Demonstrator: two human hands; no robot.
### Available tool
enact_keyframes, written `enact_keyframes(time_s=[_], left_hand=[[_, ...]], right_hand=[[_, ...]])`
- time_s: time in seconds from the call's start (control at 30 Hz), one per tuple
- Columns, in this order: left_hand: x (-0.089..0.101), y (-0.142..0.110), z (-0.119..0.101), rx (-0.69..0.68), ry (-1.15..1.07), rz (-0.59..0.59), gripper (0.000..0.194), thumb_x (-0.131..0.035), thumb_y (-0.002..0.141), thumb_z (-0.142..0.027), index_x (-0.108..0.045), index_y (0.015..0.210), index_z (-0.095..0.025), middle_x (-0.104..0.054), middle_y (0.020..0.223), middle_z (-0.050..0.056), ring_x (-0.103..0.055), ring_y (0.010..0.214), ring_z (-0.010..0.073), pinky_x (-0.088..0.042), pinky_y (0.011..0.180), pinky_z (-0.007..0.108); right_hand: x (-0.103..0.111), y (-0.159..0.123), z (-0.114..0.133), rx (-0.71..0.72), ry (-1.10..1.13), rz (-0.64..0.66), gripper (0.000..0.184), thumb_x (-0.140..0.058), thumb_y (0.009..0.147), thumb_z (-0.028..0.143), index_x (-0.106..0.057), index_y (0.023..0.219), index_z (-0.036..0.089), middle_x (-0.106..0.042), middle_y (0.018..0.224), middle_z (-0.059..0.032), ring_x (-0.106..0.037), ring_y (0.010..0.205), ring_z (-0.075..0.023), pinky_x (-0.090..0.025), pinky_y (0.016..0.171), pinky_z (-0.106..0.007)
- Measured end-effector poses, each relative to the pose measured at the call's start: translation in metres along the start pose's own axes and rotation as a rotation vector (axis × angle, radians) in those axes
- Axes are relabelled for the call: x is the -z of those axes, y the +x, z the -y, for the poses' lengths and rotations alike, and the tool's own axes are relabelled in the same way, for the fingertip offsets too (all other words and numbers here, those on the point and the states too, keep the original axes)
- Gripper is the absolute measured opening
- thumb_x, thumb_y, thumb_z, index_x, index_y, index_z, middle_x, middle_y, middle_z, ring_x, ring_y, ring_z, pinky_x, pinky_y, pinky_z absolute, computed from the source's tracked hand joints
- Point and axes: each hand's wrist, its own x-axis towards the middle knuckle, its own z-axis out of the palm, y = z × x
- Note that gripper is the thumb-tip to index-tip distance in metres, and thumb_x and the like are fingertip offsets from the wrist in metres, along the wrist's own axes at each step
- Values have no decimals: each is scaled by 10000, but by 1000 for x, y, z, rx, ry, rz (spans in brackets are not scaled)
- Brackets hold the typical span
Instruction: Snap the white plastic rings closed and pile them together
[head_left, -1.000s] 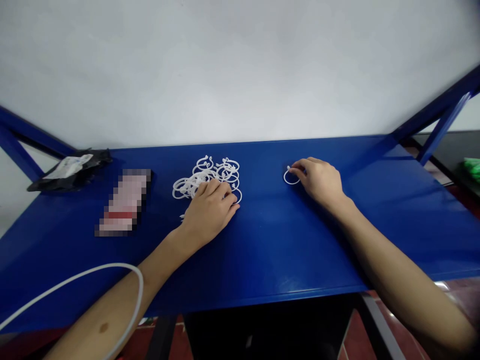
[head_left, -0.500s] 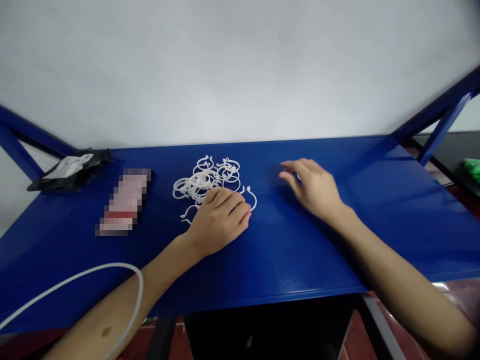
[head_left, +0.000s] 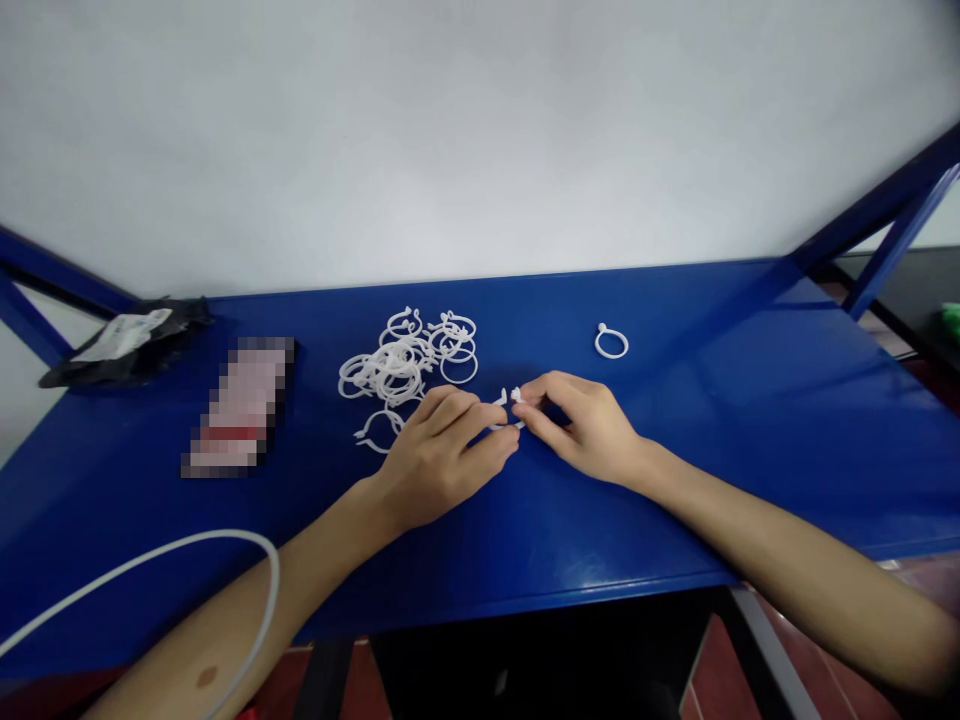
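A thin white cable [head_left: 217, 535] loops across the left forearm, near the front-left corner of the blue desk [head_left: 555, 550]. Midway between front and rear edges, the left hand [head_left: 444, 455] and right hand [head_left: 585, 425] meet, their fingers both gripping a slim white plastic ring [head_left: 517, 396], its ends apart. Farther back lie a tangled pile of white plastic rings [head_left: 401, 365] and, toward the rear edge, a single closed white ring [head_left: 613, 344]. A flat black plastic parcel [head_left: 180, 318] occupies the rear-left corner.
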Motion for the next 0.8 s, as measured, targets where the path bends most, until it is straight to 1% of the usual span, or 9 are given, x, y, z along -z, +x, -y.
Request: enact_keyframes(time_s=[0.07, 0.17, 0.23, 0.27, 0.47, 0.67, 0.8], left_hand=[[1, 0, 1, 41, -48, -39, 112, -697, 855, -139, -628, 933, -180, -690, 896, 45, -568, 834, 195, -498, 805, 362], [0, -1, 5, 188, -77, -99, 130, -677, 869, -153, -602, 971, -180, -680, 884, 49, -604, 828, 196, -510, 783, 361], [-2, -2, 9, 271, -72, -106, 138, -666, 884, -177, -595, 1002, -181, -678, 883, 48, -619, 844, 202, -514, 788, 363], [-4, -3, 10, 284, -71, -97, 138, -662, 891, -189, -595, 1012, -183, -682, 885, 46, -623, 850, 203, -514, 793, 363], [-7, -4, 12, 262, -114, -9, 69, -629, 929, -174, -614, 996, -178, -706, 882, 35, -631, 843, 187, -501, 813, 359], [-6, -4, 9, 275, -145, -12, 58, -618, 944, -179, -625, 1002, -181, -705, 874, 28, -623, 842, 173, -498, 811, 348], [-6, -3, 8, 256, -171, -19, 51, -609, 949, -171, -624, 996, -182, -706, 866, 24, -604, 816, 164, -497, 795, 335]], right_hand=[[0, 0, -1, 34, -8, 6, 137, -560, 992, 303, -610, 951, 181, -687, 812, -24, -644, 746, -142, -507, 699, -270], [-1, 1, -1, 62, -9, 15, 138, -564, 991, 300, -611, 945, 179, -669, 790, -17, -632, 725, -134, -501, 680, -262], [0, 1, -1, 74, -6, 15, 141, -564, 992, 302, -612, 950, 176, -662, 785, -16, -628, 716, -131, -498, 668, -259], [0, 1, -1, 78, -6, 13, 144, -563, 993, 303, -612, 950, 174, -661, 788, -17, -627, 715, -130, -498, 666, -259], [1, 2, 0, 103, -18, 34, 170, -554, 998, 311, -626, 942, 168, -686, 811, -39, -632, 728, -143, -511, 675, -277], [3, 2, 0, 97, 23, 76, 205, -519, 1019, 336, -655, 1007, 183, -737, 956, -65, -687, 854, -163, -546, 767, -302], [3, 2, 1, 108, 55, 86, 191, -510, 1024, 308, -656, 1015, 184, -748, 955, -54, -697, 849, -155, -552, 772, -290]])
